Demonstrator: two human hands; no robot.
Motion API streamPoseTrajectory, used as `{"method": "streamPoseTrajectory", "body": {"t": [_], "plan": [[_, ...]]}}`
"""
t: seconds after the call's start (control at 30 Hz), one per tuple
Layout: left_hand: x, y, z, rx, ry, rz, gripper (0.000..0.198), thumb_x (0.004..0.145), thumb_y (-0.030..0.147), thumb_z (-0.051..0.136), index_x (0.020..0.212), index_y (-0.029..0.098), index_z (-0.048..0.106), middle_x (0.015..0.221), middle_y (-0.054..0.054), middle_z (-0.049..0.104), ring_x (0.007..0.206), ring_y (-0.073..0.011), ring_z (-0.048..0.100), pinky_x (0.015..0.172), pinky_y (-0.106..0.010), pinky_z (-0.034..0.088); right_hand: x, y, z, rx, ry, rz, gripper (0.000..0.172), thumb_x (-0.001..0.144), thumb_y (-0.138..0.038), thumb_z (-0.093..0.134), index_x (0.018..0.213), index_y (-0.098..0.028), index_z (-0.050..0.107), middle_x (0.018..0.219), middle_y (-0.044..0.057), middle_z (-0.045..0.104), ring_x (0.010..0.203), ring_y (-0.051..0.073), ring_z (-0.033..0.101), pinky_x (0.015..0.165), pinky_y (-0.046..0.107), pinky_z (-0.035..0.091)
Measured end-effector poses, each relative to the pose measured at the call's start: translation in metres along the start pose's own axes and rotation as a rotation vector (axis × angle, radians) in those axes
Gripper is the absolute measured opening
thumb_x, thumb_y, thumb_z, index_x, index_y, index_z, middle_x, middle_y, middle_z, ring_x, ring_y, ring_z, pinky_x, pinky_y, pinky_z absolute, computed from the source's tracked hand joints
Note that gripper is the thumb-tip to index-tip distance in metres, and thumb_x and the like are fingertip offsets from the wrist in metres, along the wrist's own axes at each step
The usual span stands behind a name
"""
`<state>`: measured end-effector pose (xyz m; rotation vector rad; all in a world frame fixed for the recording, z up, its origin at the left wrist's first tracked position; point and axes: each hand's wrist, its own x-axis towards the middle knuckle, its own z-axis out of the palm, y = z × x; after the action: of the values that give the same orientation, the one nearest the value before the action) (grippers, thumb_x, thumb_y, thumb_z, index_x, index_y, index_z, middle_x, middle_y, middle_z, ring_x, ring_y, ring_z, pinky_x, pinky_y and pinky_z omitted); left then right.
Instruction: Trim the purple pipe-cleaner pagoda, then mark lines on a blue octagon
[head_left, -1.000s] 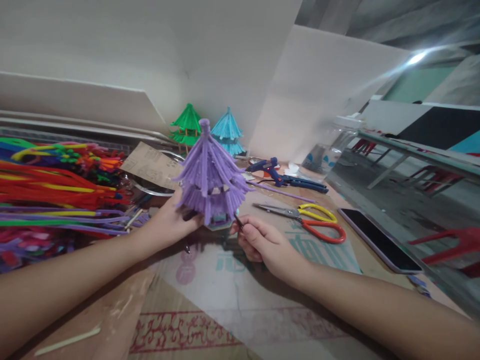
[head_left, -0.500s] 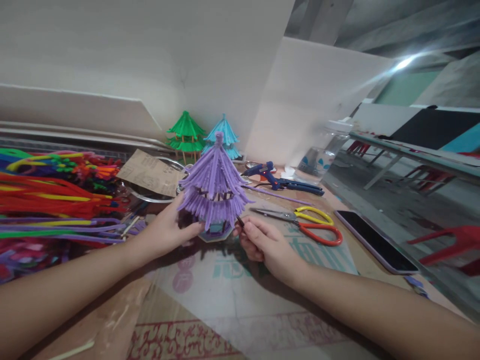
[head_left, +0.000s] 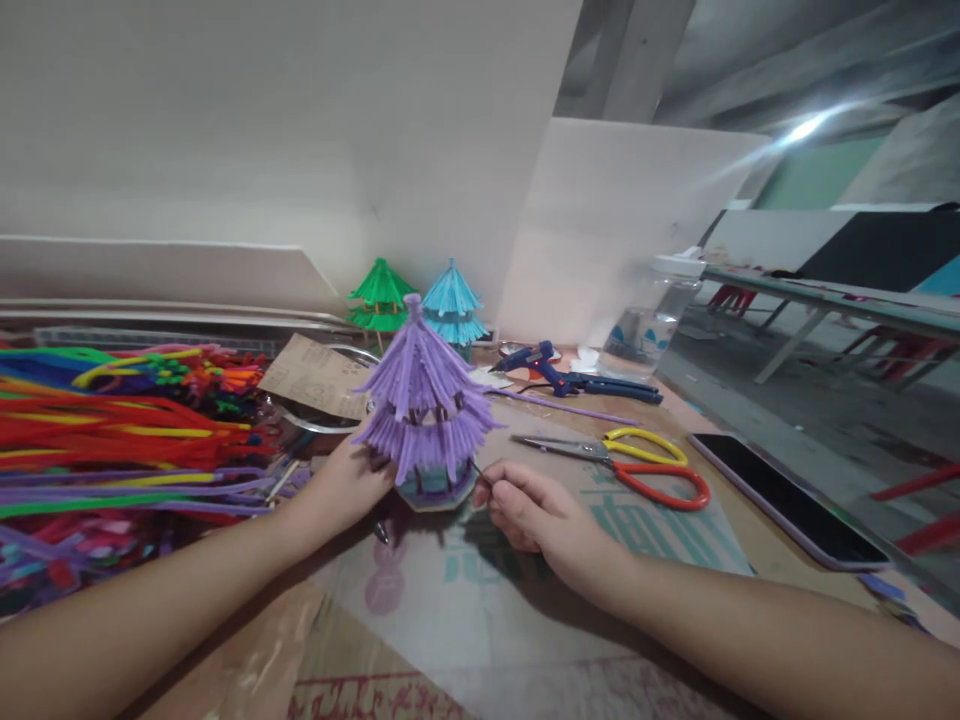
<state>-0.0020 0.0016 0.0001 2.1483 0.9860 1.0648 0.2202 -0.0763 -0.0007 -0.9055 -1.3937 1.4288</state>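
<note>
A purple pipe-cleaner pagoda (head_left: 421,405) with two fringed roof tiers stands upright on its small octagonal base, just above the cardboard. My left hand (head_left: 343,487) grips it low on its left side, fingers tucked under the lower fringe. My right hand (head_left: 529,510) is closed in a pinch on a thin dark stick (head_left: 481,472) whose tip points at the pagoda's lower right edge.
Green pagoda (head_left: 379,295) and blue pagoda (head_left: 451,303) stand at the back. A heap of coloured pipe cleaners (head_left: 112,430) fills the left. Glue gun (head_left: 555,372), scissors (head_left: 626,460), a phone (head_left: 787,498) and a clear jar (head_left: 652,315) lie to the right.
The pagoda has been lowered toward the cardboard and turned upright. Both hands came down with it, and the view has tilted slightly.
</note>
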Motion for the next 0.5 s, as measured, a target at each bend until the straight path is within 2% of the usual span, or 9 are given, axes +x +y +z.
{"method": "streamPoseTrajectory", "body": {"t": [0.1,0.3,0.4,0.5], "plan": [[0.004,0.007,-0.001,0.029,-0.045,0.010,0.042,0.083,0.054,0.057,0.102,0.020,0.072,0.082,-0.007,0.076,0.086,-0.0271,0.072,0.090,-0.039,0.058,-0.002,0.000,-0.001,-0.006,0.018,-0.031,0.060,0.075,-0.076,0.069,0.083,-0.018,0.058,0.057,-0.009,0.035,0.047,0.007,0.024,0.042,0.022,0.016],[-0.001,0.009,-0.002,-0.018,-0.021,-0.006,0.052,0.079,0.041,0.059,0.126,0.018,0.063,0.105,-0.009,0.076,0.099,-0.0277,0.072,0.096,-0.040,0.057,-0.003,-0.003,-0.003,0.099,0.033,-0.126,0.052,0.081,-0.068,0.069,0.085,-0.018,0.057,0.058,-0.009,0.033,0.050,0.008,0.023,0.045,0.024,0.016],[-0.004,0.013,-0.003,-0.007,-0.051,-0.009,0.055,0.080,0.040,0.056,0.130,0.018,0.060,0.101,-0.008,0.077,0.096,-0.0270,0.073,0.094,-0.040,0.058,-0.003,-0.005,-0.003,0.097,0.025,-0.112,0.051,0.080,-0.068,0.070,0.084,-0.019,0.057,0.058,-0.008,0.033,0.050,0.009,0.023,0.045,0.024,0.017],[-0.004,0.016,-0.003,0.047,-0.083,0.006,0.053,0.081,0.046,0.062,0.127,0.021,0.063,0.102,-0.006,0.077,0.100,-0.0276,0.071,0.099,-0.041,0.055,-0.002,-0.004,-0.003,0.076,0.022,-0.106,0.050,0.081,-0.067,0.070,0.084,-0.019,0.056,0.059,-0.009,0.032,0.050,0.008,0.023,0.045,0.023,0.017]]}}
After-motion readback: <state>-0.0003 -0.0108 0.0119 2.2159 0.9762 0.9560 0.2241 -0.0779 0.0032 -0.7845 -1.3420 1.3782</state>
